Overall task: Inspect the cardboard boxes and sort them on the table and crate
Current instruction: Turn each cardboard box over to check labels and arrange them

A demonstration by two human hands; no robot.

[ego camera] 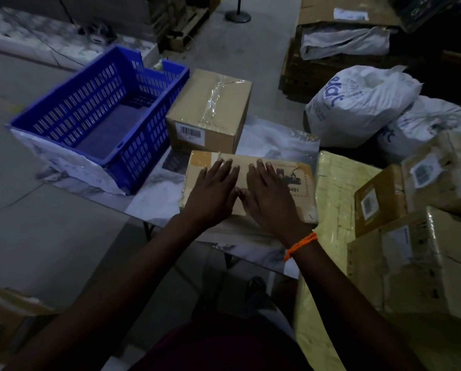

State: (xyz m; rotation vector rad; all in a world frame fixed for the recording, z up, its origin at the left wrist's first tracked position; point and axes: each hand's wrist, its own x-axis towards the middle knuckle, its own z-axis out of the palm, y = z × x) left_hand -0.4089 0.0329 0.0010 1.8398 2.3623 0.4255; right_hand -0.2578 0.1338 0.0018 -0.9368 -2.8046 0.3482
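Observation:
A flat cardboard box (301, 175) with a printed stamp lies on the marble-patterned table (154, 199), near its front edge. My left hand (212, 195) and my right hand (270, 196) rest flat on its top, side by side, fingers straight and pointing away from me. Behind it stands a taller taped cardboard box (210, 111) with a barcode label. A blue slotted plastic crate (95, 116) sits on the table's left end with nothing visible inside.
To the right, a yellow wrapped surface (336, 199) carries several stacked cardboard boxes (416, 250). Two white printed sacks (357, 103) lie behind them, with more cartons (341, 41) at the back right. Bare concrete floor (23, 223) spreads on the left.

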